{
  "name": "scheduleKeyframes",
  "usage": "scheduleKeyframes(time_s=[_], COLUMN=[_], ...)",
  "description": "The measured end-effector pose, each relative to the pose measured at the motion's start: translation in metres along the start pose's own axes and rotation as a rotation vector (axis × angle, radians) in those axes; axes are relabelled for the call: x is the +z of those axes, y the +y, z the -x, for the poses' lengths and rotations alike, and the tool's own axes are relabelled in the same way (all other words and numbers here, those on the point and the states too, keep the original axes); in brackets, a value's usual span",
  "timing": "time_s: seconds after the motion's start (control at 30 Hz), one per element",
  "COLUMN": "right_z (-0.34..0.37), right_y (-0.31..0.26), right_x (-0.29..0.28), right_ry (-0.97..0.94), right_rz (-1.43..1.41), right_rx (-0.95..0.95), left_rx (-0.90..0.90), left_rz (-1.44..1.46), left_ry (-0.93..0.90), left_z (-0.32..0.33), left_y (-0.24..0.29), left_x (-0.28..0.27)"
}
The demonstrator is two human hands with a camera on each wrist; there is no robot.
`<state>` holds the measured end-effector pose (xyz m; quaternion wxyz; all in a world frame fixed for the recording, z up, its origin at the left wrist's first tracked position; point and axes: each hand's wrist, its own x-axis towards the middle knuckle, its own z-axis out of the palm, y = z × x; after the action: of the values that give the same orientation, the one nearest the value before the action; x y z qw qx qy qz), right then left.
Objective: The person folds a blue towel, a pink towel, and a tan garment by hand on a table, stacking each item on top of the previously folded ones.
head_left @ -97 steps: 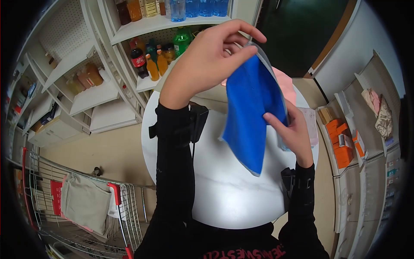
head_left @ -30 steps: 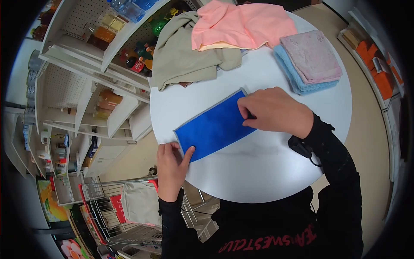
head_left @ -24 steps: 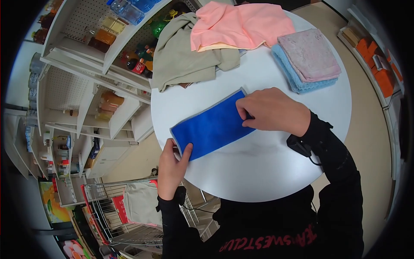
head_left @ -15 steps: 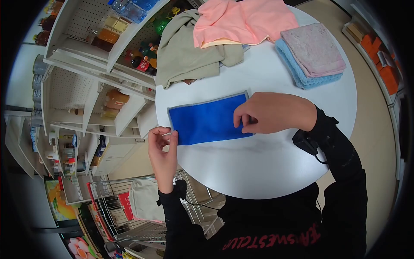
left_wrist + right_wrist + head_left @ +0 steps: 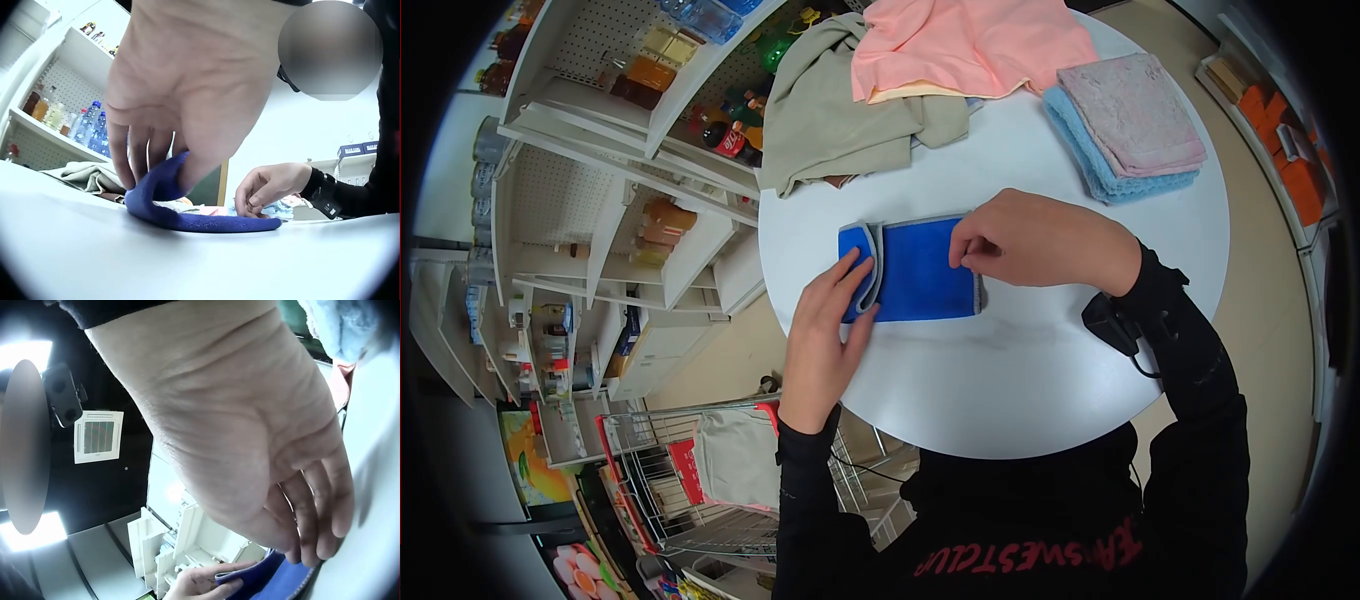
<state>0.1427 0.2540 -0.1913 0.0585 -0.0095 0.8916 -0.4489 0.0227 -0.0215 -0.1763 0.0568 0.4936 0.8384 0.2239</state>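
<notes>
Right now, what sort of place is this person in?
Probably a shop, or a room fitted like one: bottled drinks stand on white shelves, and a shopping cart stands beside the white table.

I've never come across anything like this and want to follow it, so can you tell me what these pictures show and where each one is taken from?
No robot here: a person works bare-handed at a white table. The widest picture comes from a camera worn on the head, looking down. The others come from a left wrist camera and a right wrist camera, each looking along its own hand.

The left hand holds one end of a blue cloth, which is folded over there. The fingers of the right hand are at the other end; whether they grip it, I can't tell.

Farther back lie a grey-green garment, a pink garment partly over it, and a pale mauve towel on a light blue towel.
</notes>
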Motion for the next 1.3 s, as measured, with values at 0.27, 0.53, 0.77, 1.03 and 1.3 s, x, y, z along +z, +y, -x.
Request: scheduleKeyframes(time_s=[0.27,0.53,0.77,1.03,1.3], right_z=[0.001,0.0,-0.006,-0.013,-0.018], right_y=[0.003,0.007,0.013,0.016,0.021], right_x=[0.002,0.011,0.028,0.024,0.027], right_ry=[0.011,0.26,0.383,0.375,0.33], right_rz=[-0.003,0.004,0.078,-0.15,-0.169], right_rx=[-0.03,0.042,-0.083,-0.028,0.007], left_rx=[-0.114,0.314,0.193,0.189,0.227], left_rz=[0.14,-0.101,-0.204,-0.102,-0.186], left_ry=[0.013,-0.318,-0.232,-0.17,-0.315], left_z=[-0.011,-0.02,-0.01,-0.021,-0.014], left_y=[0.026,0.042,0.024,0.036,0.035], left_x=[0.001,0.01,0.006,0.014,0.014])
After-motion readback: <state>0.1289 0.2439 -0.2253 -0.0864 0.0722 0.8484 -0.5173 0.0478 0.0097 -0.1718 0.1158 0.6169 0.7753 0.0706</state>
